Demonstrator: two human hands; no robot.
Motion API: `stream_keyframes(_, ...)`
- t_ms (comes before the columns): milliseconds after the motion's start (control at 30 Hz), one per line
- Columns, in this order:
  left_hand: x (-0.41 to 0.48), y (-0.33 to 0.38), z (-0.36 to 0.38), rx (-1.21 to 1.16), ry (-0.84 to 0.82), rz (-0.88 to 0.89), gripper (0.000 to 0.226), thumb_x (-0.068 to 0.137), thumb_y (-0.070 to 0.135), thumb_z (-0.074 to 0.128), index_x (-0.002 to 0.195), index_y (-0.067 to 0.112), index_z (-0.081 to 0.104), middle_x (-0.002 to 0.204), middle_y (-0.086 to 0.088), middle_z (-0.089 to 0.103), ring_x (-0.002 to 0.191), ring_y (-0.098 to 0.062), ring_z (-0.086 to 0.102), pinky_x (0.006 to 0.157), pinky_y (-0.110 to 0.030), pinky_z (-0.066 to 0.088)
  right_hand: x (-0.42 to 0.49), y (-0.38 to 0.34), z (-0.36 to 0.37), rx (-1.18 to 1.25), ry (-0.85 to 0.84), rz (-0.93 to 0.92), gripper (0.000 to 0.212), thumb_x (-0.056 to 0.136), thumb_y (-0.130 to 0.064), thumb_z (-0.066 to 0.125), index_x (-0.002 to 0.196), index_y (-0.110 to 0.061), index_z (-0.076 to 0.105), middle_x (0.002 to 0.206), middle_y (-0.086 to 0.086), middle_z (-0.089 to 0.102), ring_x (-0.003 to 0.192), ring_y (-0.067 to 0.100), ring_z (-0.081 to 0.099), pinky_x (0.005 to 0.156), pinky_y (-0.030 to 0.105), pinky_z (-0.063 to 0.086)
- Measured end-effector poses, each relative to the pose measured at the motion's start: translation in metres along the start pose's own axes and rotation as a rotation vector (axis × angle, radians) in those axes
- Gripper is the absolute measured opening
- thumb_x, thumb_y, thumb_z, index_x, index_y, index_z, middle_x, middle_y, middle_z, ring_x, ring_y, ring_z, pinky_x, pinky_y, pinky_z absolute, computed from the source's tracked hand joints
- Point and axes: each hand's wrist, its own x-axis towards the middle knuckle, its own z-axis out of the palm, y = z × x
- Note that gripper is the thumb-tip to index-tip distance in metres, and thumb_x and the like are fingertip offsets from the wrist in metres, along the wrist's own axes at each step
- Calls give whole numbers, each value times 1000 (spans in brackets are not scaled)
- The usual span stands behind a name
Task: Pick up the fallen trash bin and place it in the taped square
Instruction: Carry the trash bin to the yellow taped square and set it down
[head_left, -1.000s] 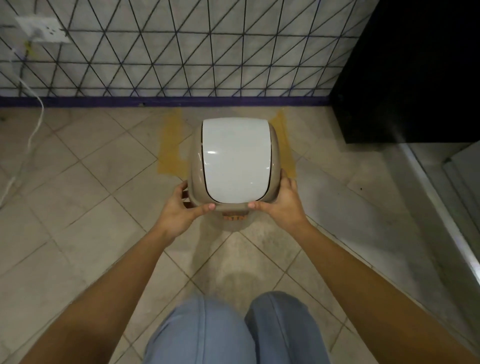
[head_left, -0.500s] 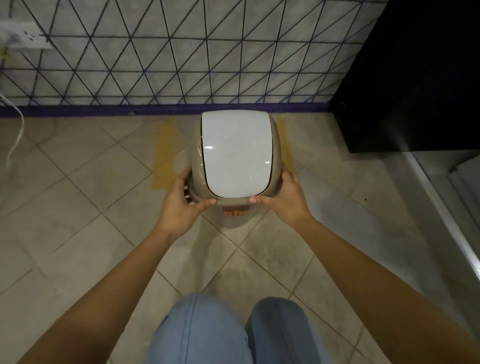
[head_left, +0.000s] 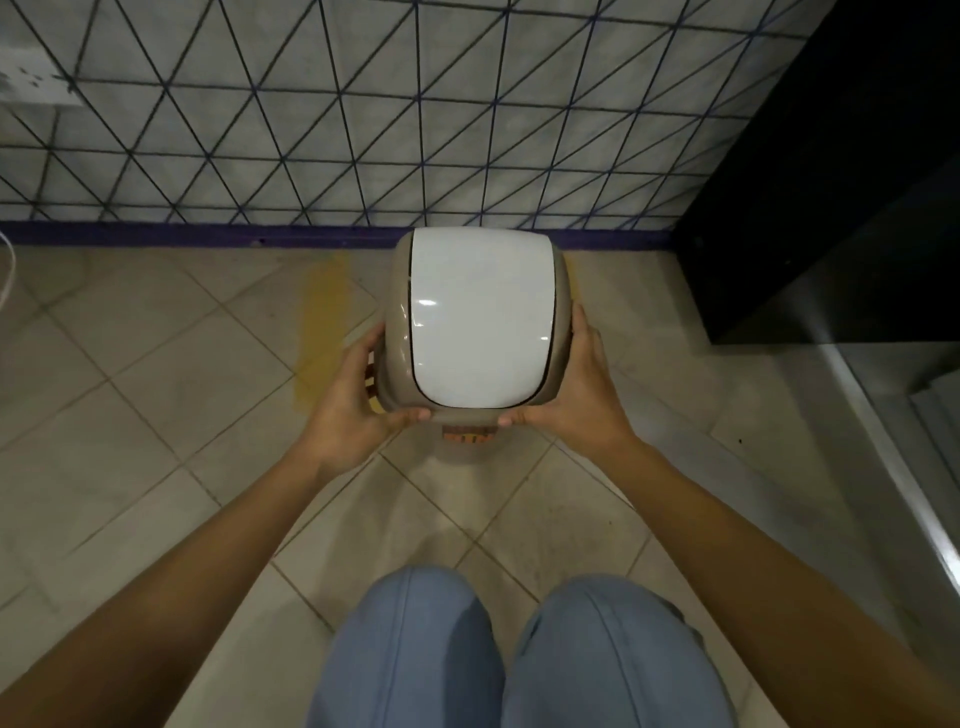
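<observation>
The trash bin (head_left: 480, 322) stands upright, a beige body with a white swing lid, seen from above close to the wall. My left hand (head_left: 358, 395) grips its left side, thumb on the near rim. My right hand (head_left: 579, 389) holds the right side the same way. A yellow tape strip (head_left: 322, 322) of the taped square runs on the floor left of the bin; a sliver of tape shows at the bin's far right corner (head_left: 569, 267). The rest of the square lies hidden under the bin.
A tiled wall (head_left: 363, 130) with a purple base strip rises just behind the bin. A black cabinet (head_left: 831, 208) stands at the right, with a metal threshold (head_left: 883, 467) below it. A wall socket (head_left: 31, 85) and white cable (head_left: 6, 275) sit far left. My knees (head_left: 509, 649) are at the bottom.
Both hands have carried the bin forward toward the wall and slightly right, so it now covers more of the taped square. The grip is unchanged.
</observation>
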Motion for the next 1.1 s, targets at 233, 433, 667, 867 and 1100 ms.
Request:
stream_keyframes(233,13,5,0,-15,1,23,96,51,35,82,127,50,26,122,30,41,105,14,49,76,-4,43,14,-2,-1,3,-19,-12,152,32,-37,95,149,-25,0,149,4,27,139,21,21,110,53,31)
stream_keyframes(433,20,4,4,39,51,32,104,53,38,82,140,33,26,128,27,40,111,8,46,87,-4,38,28,-4,-4,-7,-21,-14,146,34,-30,96,149,-23,6,145,6,32,136,21,27,108,50,35)
stream_keyframes(667,28,2,6,268,181,144,100,61,31,84,143,23,28,133,10,37,116,8,32,89,6,23,35,-5,-4,-16,30,-22,141,36,-26,95,148,-22,10,142,8,32,135,22,28,107,49,36)
stream_keyframes(867,37,4,7,322,195,200,100,64,30,80,145,18,25,124,5,41,113,-7,41,87,1,31,47,-5,-1,-8,47,-25,139,37,-24,95,148,-18,12,144,11,32,137,23,26,108,49,35)
stream_keyframes(1100,51,7,9,395,218,181,101,64,22,84,145,15,25,131,-8,43,115,-8,40,89,-1,30,62,-5,-4,-32,31,-41,139,41,-23,94,149,-18,7,147,9,29,138,21,24,109,47,35)
